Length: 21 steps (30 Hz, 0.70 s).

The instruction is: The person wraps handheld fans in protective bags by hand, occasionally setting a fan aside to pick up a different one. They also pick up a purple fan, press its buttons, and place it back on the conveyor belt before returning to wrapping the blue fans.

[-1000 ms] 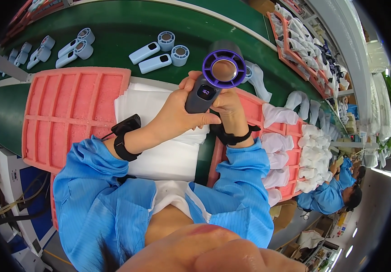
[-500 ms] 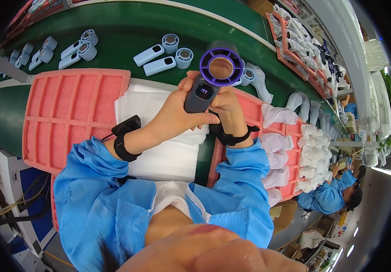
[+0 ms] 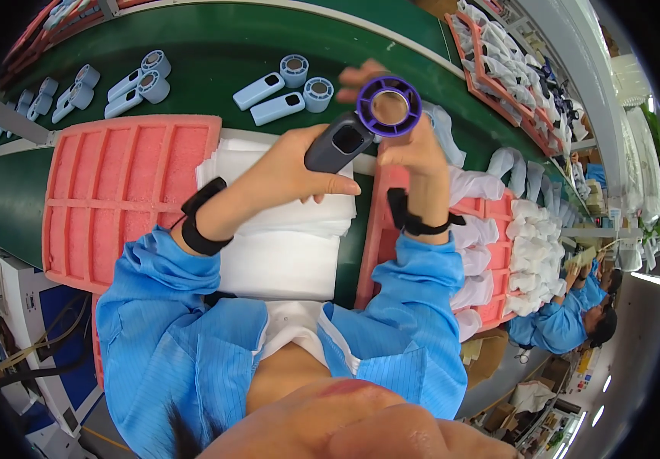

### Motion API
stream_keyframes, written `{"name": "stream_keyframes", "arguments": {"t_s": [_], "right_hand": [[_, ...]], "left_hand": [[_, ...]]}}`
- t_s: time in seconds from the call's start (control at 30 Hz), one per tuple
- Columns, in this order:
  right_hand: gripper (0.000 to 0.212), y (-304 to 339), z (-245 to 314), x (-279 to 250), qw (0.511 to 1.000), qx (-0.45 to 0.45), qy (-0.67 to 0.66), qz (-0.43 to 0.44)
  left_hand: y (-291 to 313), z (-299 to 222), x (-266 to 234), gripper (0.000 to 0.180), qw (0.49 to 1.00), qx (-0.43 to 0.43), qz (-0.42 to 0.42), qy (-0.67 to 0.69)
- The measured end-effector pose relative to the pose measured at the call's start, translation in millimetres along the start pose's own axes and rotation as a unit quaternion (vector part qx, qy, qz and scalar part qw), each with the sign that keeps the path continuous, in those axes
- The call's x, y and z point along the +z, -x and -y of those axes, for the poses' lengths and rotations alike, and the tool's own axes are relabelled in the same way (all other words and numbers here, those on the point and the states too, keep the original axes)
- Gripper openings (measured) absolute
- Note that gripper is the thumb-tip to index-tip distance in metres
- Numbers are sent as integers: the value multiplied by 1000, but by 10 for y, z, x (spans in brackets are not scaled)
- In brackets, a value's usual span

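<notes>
One dark fan [image 3: 330,153]: upper centre of the frame, screen [image 3: 347,138] upward, likely for viewing.
Left hand [image 3: 298,167]: fingers closed around its handle, seemingly leaving the purple-rimmed head [image 3: 389,107] free.
Right hand [image 3: 419,149]: blurred fingers spread loosely beside the head; contact unclear.

I can read no words or numbers here; the dark screen [image 3: 347,138] on my fan [image 3: 366,122] shows nothing legible.

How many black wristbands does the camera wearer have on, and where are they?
2: one black wristband on the left wrist, a second wristband on the right wrist. More could be hidden under the sleeves.
</notes>
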State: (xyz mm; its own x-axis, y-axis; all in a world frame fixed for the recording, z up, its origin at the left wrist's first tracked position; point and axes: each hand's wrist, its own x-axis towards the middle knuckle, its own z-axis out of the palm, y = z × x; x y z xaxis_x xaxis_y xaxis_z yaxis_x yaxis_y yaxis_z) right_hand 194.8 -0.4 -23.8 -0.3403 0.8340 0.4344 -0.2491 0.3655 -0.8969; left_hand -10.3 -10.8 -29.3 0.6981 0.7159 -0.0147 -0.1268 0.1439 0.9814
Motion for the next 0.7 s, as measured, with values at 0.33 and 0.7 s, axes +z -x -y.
{"name": "stream_keyframes", "arguments": {"t_s": [0.33, 0.7], "right_hand": [[54, 123, 810, -176, 821, -90, 493, -272], [43, 191, 530, -492, 853, 27, 455, -254]], "left_hand": [[-319, 466, -281, 29, 963, 150, -163, -151], [-537, 1188, 289, 29, 804, 66, -90, -584]]}}
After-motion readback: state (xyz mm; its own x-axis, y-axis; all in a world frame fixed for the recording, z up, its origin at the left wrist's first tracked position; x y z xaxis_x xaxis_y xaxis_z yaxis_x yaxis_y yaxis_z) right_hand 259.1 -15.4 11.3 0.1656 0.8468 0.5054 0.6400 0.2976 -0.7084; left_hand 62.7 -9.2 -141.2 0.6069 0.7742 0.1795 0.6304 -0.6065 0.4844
